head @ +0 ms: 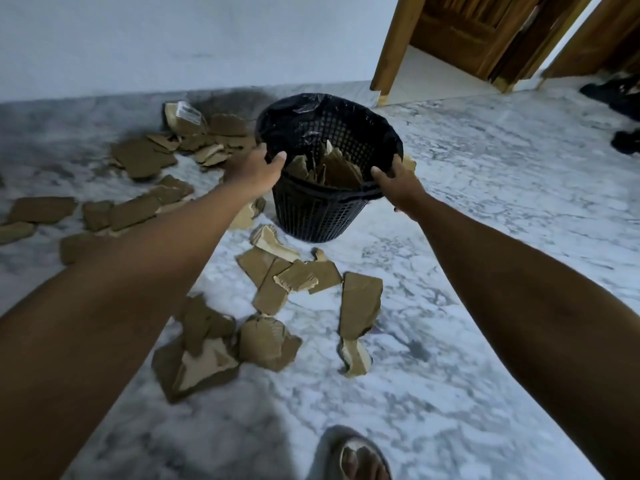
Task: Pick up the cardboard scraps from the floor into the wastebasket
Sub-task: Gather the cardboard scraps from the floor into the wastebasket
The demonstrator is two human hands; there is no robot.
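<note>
The wastebasket (320, 216) is showing black plastic lattice walls, lined with a glossy black plastic bag (308, 107). The cardboard scraps (360, 303) are looking matt brown with torn, rough paler edges. The floor (485, 209) is gleaming as smooth veined marble; the door frame (398, 39) is showing varnished wood.

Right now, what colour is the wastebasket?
Black: a mesh-walled wastebasket with a black liner, seen in the head view, the only one.

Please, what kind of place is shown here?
Probably a room in a home: marble floor, wooden door frame, a black wastebasket and a sandalled foot.
</note>
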